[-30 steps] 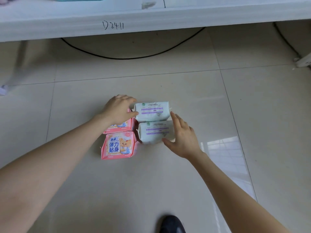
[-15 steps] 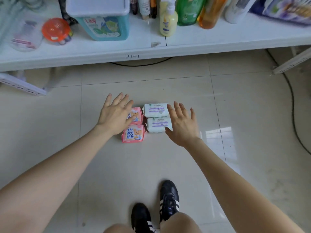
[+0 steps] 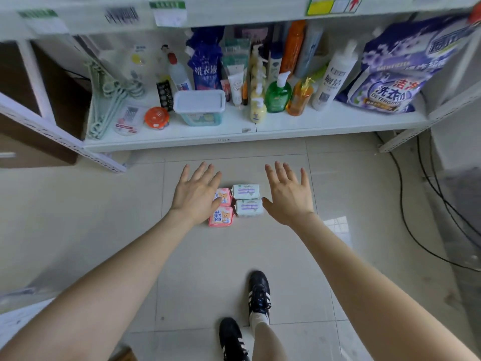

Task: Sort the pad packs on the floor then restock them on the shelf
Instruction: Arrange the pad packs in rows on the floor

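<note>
**Hands spread wide above four sorted packs**

Both hands have lifted and drawn apart since a second ago, when they pressed on the far pink pack [image 3: 224, 197] and the near white pack [image 3: 249, 208]. Much more of the shelf now shows.

Nearest the person, two black shoes [image 3: 259, 290] with white stripes stand on the tiled floor [image 3: 104, 217]. Bare forearms reach forward from both lower corners.

The left hand [image 3: 194, 198] is palm down with its fingers straight and fanned, gripping nothing. Its thumb side covers part of the far pink pack, and whether it touches cannot be told. The right hand [image 3: 289, 199] is likewise flat, fingers splayed and empty, its thumb just beside the near white pack.

Between the hands, four packs lie on the floor in a tight square. The near pink pack [image 3: 221, 217] and far pink pack are on the left. The near white pack and far white pack [image 3: 246, 191] are on the right, each touching its neighbours. Black cables [image 3: 416, 204] trail over the tiles at the right.

Beyond, the white shelf [image 3: 286, 126] carries pale green hangers [image 3: 109, 100], a tub with a white lid [image 3: 199, 101] and a green pump bottle [image 3: 278, 96]. Further right stand an amber pump bottle [image 3: 299, 100], a tall white bottle [image 3: 333, 79] and a big purple detergent bag [image 3: 390, 82].
</note>
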Tool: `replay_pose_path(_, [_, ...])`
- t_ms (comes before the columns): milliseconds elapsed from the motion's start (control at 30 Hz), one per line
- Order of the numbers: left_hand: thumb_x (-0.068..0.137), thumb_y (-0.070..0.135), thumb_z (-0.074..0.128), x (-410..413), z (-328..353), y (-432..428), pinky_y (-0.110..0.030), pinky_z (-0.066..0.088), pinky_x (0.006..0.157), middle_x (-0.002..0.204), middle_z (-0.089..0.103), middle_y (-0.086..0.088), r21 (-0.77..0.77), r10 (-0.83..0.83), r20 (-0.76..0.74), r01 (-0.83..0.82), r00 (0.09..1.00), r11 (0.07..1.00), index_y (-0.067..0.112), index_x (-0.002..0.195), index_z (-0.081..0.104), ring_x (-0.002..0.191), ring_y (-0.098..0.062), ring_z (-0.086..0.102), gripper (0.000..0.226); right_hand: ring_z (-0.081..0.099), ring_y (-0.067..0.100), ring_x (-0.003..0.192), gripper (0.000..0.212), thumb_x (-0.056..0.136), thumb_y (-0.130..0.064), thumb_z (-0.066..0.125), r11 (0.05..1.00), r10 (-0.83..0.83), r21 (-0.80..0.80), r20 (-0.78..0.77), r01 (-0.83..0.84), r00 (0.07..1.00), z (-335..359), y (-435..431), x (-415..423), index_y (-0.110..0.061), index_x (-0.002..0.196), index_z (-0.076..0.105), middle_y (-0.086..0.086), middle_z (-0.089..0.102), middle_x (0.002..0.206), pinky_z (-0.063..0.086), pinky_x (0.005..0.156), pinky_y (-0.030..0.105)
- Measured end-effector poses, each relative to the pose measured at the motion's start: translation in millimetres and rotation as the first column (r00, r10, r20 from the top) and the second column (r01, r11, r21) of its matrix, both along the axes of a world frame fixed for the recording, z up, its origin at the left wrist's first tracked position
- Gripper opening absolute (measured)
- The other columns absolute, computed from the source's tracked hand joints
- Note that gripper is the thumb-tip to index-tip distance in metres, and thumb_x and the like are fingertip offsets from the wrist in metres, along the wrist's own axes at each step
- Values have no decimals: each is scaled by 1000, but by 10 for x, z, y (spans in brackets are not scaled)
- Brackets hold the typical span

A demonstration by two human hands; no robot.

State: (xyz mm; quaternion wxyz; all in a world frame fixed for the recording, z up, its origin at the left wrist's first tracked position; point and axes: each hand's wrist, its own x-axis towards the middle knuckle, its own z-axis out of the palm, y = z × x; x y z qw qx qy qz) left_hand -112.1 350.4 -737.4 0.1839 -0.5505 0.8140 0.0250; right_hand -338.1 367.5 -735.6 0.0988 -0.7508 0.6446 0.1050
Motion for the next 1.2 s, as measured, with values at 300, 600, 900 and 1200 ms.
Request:
replay_pose_path(300, [96, 49, 41, -5, 1810, 309, -51, 1, 118, 161, 17, -7, -197, -31, -61, 18, 998, 980, 19, 152, 20, 149, -22, 8, 67, 14, 24, 148, 78, 91, -52, 48, 968, -50, -246, 15, 52, 999, 1756, 291, 64, -17, 152, 13, 8, 18, 160, 7, 117, 54])
replay_pose_path(600, [96, 53, 37, 136, 3406, 445, -52, 1, 119, 162, 13, -5, -451, -52, -120, -8, 991, 893, 22, 154, 14, 150, -20, 4, 70, 15, 23, 148, 75, 91, -52, 46, 880, -36, -471, 62, 61, 997, 3369, 388, 133, -18, 152, 17, 5, 20, 160, 7, 117, 54])
replay_pose_path(900, [95, 56, 37, 345, 4817, 317, -51, 0, 118, 162, 14, -4, -699, -69, -161, -64, 985, 713, 25, 153, 15, 150, -20, 6, 70, 10, 23, 149, 75, 93, -55, 41, 710, 26, -703, -9, -25, 1000, 4831, 213, 252, -20, 153, 12, 5, 15, 161, 4, 117, 54])
replay_pose_path(1200, [95, 57, 32, 408, 5823, 90, -50, -2, 118, 162, 14, -3, -825, -121, -148, -55, 982, 562, 25, 153, 14, 150, -20, 6, 69, 12, 22, 149, 73, 93, -55, 41, 566, 31, -824, -6, -22, 1000, 5709, -3, 201, -22, 152, 14, 4, 16, 161, 4, 117, 52])
